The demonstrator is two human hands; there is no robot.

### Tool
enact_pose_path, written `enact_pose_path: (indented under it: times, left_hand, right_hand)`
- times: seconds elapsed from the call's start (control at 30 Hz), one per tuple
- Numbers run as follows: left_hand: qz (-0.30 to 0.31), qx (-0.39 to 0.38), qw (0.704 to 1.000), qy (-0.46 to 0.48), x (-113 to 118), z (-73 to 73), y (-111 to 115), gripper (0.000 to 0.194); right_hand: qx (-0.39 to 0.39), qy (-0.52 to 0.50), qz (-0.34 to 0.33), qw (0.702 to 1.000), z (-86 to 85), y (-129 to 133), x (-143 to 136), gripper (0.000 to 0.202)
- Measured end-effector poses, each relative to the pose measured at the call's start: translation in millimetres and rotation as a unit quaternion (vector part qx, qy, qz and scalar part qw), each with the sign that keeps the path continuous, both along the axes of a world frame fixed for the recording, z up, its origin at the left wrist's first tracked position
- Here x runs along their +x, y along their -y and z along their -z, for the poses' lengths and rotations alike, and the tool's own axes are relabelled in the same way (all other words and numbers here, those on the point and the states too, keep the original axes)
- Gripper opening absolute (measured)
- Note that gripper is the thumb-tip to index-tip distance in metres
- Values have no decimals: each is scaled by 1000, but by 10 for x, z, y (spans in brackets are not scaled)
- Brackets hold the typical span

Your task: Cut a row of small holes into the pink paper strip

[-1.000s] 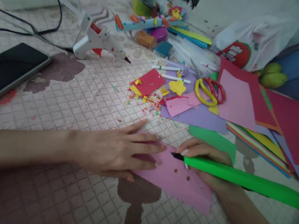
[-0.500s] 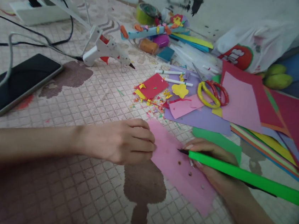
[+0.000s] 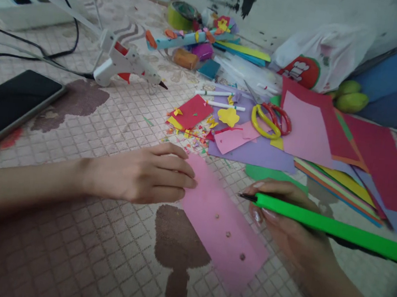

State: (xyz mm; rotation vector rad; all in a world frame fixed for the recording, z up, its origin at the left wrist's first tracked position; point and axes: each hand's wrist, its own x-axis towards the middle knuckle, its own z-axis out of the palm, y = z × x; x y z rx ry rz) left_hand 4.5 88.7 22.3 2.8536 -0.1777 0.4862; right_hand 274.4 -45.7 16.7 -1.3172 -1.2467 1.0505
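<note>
A pink paper strip (image 3: 224,222) with three small holes slants across the patterned cloth. My left hand (image 3: 146,172) has its fingers closed on the strip's upper left end; the thumb is hidden. To the right of the strip, my right hand (image 3: 287,214) is wrapped round a bright green pen-like tool (image 3: 318,221), whose dark pointed tip faces left above the paper. A green paper piece (image 3: 273,175) lies partly behind the right hand.
Red-and-yellow scissors (image 3: 271,121), coloured papers (image 3: 382,158) and paper scraps lie beyond the hands. A white glue gun (image 3: 124,62) stands at the back left, near a phone (image 3: 14,105) and cables. A plastic bag (image 3: 321,57) sits at the back right.
The pink strip has come away from my right hand, so its right edge and three holes now show. The whole view has shifted, moving most things a little left.
</note>
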Motion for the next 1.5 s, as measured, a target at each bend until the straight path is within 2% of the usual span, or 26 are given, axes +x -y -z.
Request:
enact_pose_path:
  times: [0.07, 0.23, 0.4, 0.47, 0.57, 0.63, 0.7, 0.83, 1.03, 1.17, 1.5]
  left_hand:
    - [-17, -1, 1000, -9, -6, 10, -31, 27]
    - [-103, -9, 995, 8, -23, 48, -73, 24]
    - [-160, -35, 984, 68, -28, 45, 46, 27]
    - [-138, -53, 987, 59, -11, 13, 160, 26]
    - [-53, -73, 995, 34, 29, -15, 390, 27]
    - [17, -55, 998, 28, 54, 12, 541, 35]
    - [47, -28, 999, 0, 71, 70, 648, 34]
    - [48, 1, 998, -40, 78, 178, 687, 36]
    - [45, -18, 999, -26, 73, 198, 645, 38]
    - [43, -21, 999, -13, 76, 215, 652, 38]
    - [50, -8, 998, -39, 67, 218, 650, 39]
  right_hand:
    - [-7, -16, -2, 1000, 26, 6, 0, 17]
    - [-19, -1, -17, 1000, 108, 47, -5, 22]
    - [-15, 67, 0, 998, 93, 72, -108, 22]
    - [3, 107, -9, 994, 44, 35, -168, 20]
    - [22, 163, -48, 985, -26, -58, -220, 20]
    - [26, 193, -79, 978, -43, -120, -227, 20]
    - [31, 207, -111, 972, -28, -166, -227, 20]
    - [72, 196, -129, 969, 56, -191, -257, 24]
    - [118, 211, -110, 964, 105, -168, -331, 22]
    - [123, 220, -131, 959, 123, -177, -327, 21]
    - [114, 212, -133, 962, 128, -185, -345, 24]
